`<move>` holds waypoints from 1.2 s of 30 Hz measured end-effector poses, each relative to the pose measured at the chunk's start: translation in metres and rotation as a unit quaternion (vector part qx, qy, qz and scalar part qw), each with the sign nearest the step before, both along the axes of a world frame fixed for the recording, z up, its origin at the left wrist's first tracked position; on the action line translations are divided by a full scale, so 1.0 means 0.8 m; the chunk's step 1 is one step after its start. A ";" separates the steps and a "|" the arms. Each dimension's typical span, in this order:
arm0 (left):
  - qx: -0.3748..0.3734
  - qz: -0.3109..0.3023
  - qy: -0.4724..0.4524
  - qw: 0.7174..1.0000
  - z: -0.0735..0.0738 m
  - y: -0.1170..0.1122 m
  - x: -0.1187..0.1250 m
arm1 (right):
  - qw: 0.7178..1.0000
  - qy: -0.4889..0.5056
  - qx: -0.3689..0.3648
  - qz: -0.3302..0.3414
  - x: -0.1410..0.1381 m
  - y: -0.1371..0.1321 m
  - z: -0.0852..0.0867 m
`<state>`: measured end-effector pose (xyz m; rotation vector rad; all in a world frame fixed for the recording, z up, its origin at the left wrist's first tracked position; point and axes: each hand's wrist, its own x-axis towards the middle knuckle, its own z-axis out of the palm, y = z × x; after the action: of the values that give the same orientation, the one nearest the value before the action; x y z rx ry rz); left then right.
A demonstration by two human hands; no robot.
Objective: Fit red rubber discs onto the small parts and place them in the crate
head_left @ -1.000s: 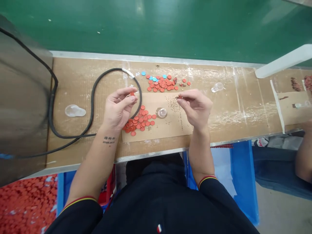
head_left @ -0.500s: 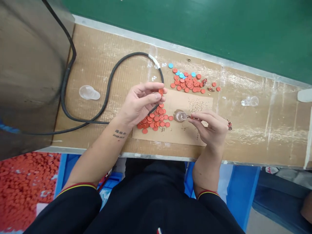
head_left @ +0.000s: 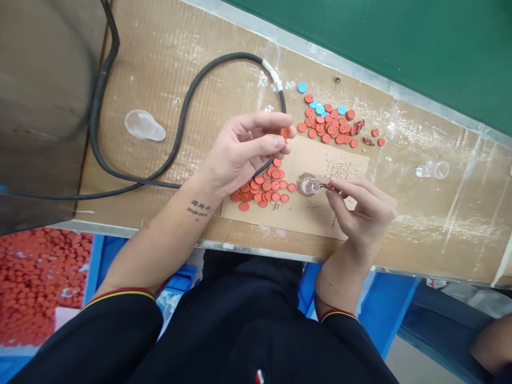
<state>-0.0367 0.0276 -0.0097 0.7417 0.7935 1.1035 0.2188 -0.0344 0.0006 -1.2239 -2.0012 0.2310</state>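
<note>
Raised over the sheet, my left hand [head_left: 250, 149] pinches a small red disc [head_left: 284, 132] on edge between thumb and fingers. My right hand [head_left: 362, 208] is closed on a thin dark piece [head_left: 324, 185]. Its kind cannot be made out. The tip of that piece reaches the rim of a small clear cup [head_left: 310, 185] on the cardboard sheet [head_left: 298, 218]. Below my left hand lies a pile of red discs [head_left: 258, 186], partly hidden by the wrist. Many tiny dark specks [head_left: 340, 166] are scattered on the sheet beside the cup.
Farther back lie red and blue two-holed discs [head_left: 330, 125]. A black cable [head_left: 182, 122] loops across the left of the table. Clear plastic cups lie at left [head_left: 144, 125] and right [head_left: 434, 170]. A bin of red discs [head_left: 40, 282] stands lower left. Another person's arm [head_left: 494, 346] shows lower right.
The view has shifted and tilted, so the table appears turned. Both hands keep their grips; the left still holds the red disc, the right stays at the cup.
</note>
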 end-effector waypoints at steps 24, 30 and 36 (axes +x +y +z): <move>-0.013 -0.002 0.009 1.000 0.006 -0.003 0.002 | 0.999 0.000 -0.042 -0.030 -0.003 -0.001 0.000; 0.001 -0.006 0.005 1.000 0.004 -0.003 0.001 | 0.999 0.010 -0.028 -0.016 -0.004 -0.001 0.002; -0.010 0.002 0.010 1.000 0.003 -0.003 0.002 | 0.999 0.011 -0.028 -0.010 -0.003 0.000 0.001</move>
<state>-0.0352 0.0255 -0.0071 0.7360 0.8219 1.0922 0.2161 -0.0345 0.0016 -1.2706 -1.9746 0.2919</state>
